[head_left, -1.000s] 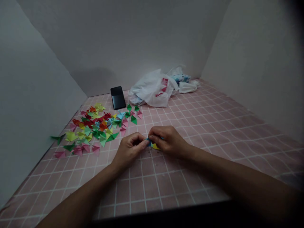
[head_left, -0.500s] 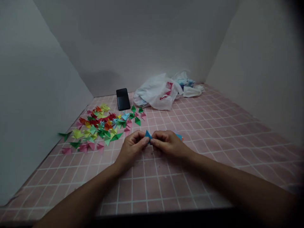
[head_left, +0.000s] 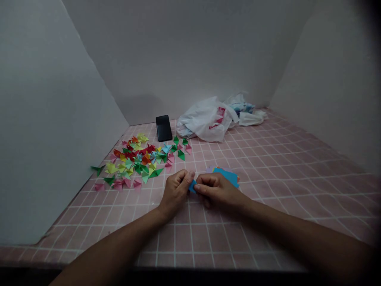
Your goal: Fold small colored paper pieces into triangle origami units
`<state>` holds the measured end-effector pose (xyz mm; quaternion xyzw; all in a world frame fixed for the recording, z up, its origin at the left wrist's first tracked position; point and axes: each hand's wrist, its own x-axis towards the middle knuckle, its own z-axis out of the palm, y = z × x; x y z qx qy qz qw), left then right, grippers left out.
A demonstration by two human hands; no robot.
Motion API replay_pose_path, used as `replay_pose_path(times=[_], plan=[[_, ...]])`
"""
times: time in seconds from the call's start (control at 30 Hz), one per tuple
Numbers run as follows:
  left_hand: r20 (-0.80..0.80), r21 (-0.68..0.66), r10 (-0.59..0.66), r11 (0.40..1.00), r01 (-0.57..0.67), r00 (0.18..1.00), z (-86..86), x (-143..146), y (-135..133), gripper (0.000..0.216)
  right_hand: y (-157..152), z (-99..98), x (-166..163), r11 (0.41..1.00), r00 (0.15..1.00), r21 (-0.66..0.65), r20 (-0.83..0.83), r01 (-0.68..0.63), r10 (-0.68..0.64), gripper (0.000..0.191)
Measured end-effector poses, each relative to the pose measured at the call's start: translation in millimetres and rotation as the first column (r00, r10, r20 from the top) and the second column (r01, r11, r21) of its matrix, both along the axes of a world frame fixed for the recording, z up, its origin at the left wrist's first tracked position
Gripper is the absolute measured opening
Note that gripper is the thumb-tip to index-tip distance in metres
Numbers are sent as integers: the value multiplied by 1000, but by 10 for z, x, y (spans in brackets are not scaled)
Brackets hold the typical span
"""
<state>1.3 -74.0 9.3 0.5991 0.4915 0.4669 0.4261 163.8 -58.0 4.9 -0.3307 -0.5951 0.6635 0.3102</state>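
Observation:
A small piece of folded blue paper (head_left: 192, 186) is pinched between both hands above the middle of the table. My left hand (head_left: 177, 189) closes on its left side, with the thumb laid over the top. From the other side, my right hand (head_left: 216, 189) grips the paper's right edge between thumb and fingers. Most of the paper is hidden by the fingers. Just behind my right hand lies a stack of coloured paper sheets (head_left: 226, 176), with a blue sheet on top and other colours showing at its edges.
Many folded paper cranes (head_left: 141, 153) in several colours spread over the left of the pink checked tablecloth (head_left: 205, 238). A black phone (head_left: 163, 128) lies at the back, beside a white plastic bag (head_left: 205, 119). Pale walls (head_left: 190, 51) enclose the back and both sides.
The view has shifted, so the table's contents appear farther right and more of the paper stack shows. The blue paper's raised point is now tipped down and mostly covered by my left thumb.

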Motion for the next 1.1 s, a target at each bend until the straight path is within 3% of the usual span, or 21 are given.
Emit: replay_pose_path(times=[0.33, 0.57, 0.77, 0.93, 1.1], plan=[[-181, 145, 95, 987, -69, 979, -39, 26, -7, 39, -73, 5, -39, 999, 999, 13, 8, 53, -53, 31], [-142, 88, -62, 993, 75, 988, -36, 25, -16, 31, -38, 40, 19, 940, 974, 288, 76, 184, -214, 31], [-209, 144, -19, 988, 49, 978, -4, 31, -40, 34, -49, 47, 16, 972, 989, 182, -5, 148, -150, 26], [-103, 71, -133, 988, 140, 986, -7, 27, -41, 23, -62, 48, 13, 925, 965, 295, 36, 238, -260, 25], [-231, 128, -119, 980, 152, 966, 49, 9, -51, 21, -41, 30, 7, 941, 980, 281, 9, 187, -197, 28]])
